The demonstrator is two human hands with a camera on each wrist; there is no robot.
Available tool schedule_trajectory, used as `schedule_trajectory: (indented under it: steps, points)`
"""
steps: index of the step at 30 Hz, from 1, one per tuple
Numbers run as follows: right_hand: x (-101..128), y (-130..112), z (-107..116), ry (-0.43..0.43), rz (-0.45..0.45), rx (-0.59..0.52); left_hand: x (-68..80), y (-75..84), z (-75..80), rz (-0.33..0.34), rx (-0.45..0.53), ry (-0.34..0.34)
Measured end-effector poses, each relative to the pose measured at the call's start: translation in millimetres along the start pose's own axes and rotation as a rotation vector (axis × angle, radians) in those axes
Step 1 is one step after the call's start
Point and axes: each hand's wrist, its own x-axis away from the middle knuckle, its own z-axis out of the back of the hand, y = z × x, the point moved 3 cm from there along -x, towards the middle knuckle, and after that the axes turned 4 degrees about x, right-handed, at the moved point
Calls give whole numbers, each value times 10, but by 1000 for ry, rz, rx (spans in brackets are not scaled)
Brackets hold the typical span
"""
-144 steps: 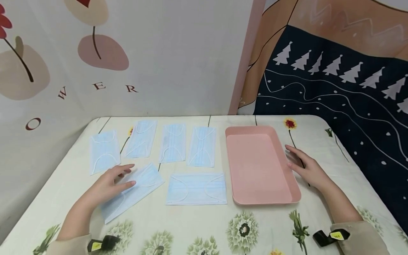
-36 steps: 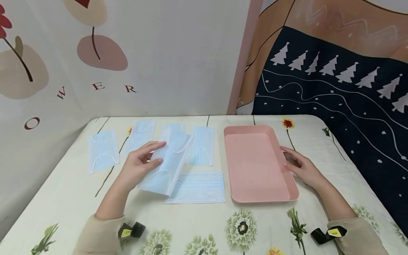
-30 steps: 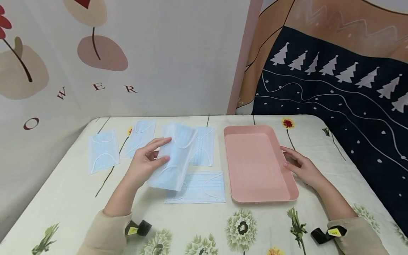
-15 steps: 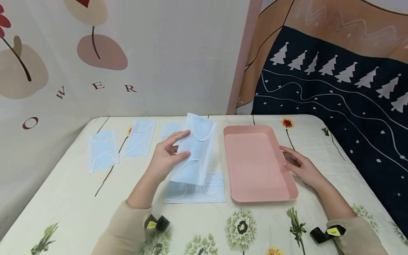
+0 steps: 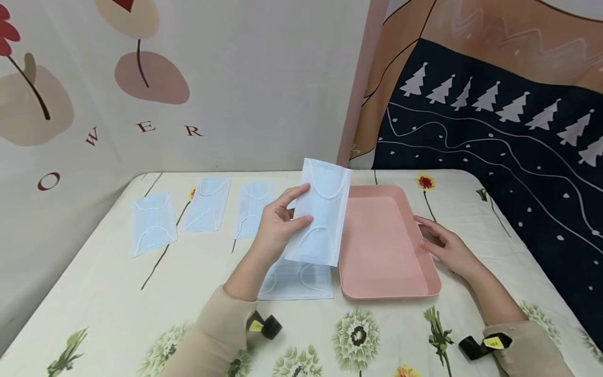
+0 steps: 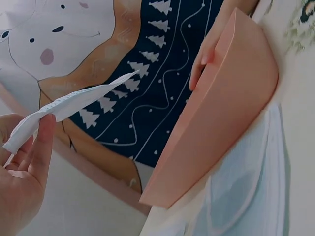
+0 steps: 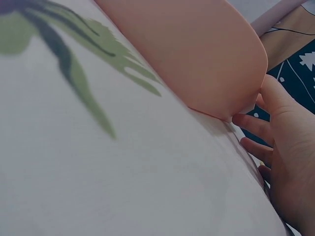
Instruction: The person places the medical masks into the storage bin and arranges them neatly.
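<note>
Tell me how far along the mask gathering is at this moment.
Nothing lies in the pink tray yet. In hand: the left hand pinches one blue mask in the air at the tray's left edge, while the right hand rests against the tray's right rim. Left: four masks show flat on the table, three in the far row and one near; a fifth may be hidden.

The table (image 5: 94, 293) is covered with a cream cloth printed with green and red flowers on dark stems. A rectangular pink plastic tray (image 5: 421, 285) lies flat on its right half. Three pale blue pleated face masks (image 5: 153, 222) lie side by side along the far left part, each apart from the next. A fourth pale blue mask (image 5: 301, 280) lies nearer the front edge, just beside the tray's left rim.
</note>
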Motion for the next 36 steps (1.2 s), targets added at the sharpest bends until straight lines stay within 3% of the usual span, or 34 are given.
schedule_trajectory:
  steps: [15, 25, 36]
  points:
    - [1, 16, -6, -6, 15, -14, -165, -343, -558, 95, 146, 37]
    - [-2, 42, 12, -9, -10, 21, -216, -590, -798, 179, 109, 162]
    - [-3, 54, 10, -5, -28, 54, -263, -795, -936, 215, 50, 192]
